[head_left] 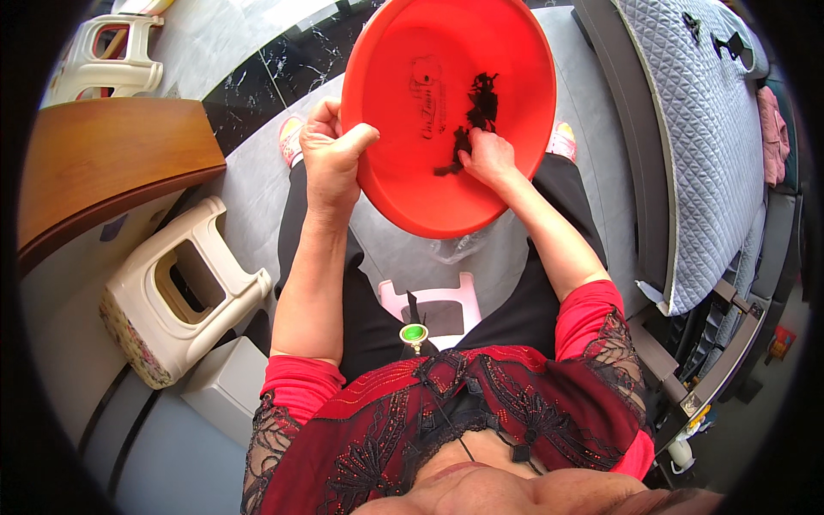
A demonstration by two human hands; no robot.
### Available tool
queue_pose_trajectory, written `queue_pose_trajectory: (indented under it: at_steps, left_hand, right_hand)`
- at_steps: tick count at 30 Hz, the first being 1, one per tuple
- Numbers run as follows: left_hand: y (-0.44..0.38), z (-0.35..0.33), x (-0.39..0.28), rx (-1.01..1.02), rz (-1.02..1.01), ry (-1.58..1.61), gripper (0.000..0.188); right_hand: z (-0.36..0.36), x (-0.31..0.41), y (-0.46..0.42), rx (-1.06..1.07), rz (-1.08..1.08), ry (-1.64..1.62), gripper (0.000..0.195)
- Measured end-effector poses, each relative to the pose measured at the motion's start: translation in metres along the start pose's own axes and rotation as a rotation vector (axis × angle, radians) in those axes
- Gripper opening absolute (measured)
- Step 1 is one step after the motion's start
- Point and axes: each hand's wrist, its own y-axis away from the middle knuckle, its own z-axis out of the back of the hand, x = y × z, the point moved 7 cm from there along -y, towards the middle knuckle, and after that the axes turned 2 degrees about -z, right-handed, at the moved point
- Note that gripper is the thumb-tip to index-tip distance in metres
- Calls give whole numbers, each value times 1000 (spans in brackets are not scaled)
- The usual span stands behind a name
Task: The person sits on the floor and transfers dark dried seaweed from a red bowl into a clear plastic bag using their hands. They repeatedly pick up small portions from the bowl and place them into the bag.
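Note:
A round red plastic basin (399, 187) is held up in front of me, tilted so that its inside faces me. My left hand (338, 148) grips the left rim, thumb lying over the edge. Inside the basin, my right hand (487, 154) touches a strip of dark, crumpled pieces (483, 106); what they are made of I cannot tell. Its fingertips are bent into the lower part of the strip, and whether they pinch any piece is unclear. Dark printed writing and a drawing mark the basin's bottom. Clear plastic film (460, 248) shows just below the basin.
A pink plastic stool (467, 296) shows between my legs. At left stand a cream plastic stool (241, 283), a wooden tabletop (122, 154) and a light box (225, 380). More cream stools (109, 71) are at upper left. A quilted grey cover (695, 129) lies over furniture at right.

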Motion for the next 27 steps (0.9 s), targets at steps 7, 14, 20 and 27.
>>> queue_pose_trajectory:
  at_steps: [7,14,20,27]
  left_hand:
    - [0,0,-2,-11,-4,25,21]
    - [0,1,-3,-18,-16,27,22]
    - [1,2,-2,-15,-7,12,21]
    - [-3,3,-3,-22,-4,27,21]
  right_hand:
    - [-4,3,-2,48,26,-97,30]
    - [-15,5,-4,93,59,-166,35]
    - [-7,11,0,29,49,-157,27]
    - [-7,4,-5,-60,88,-216,24]
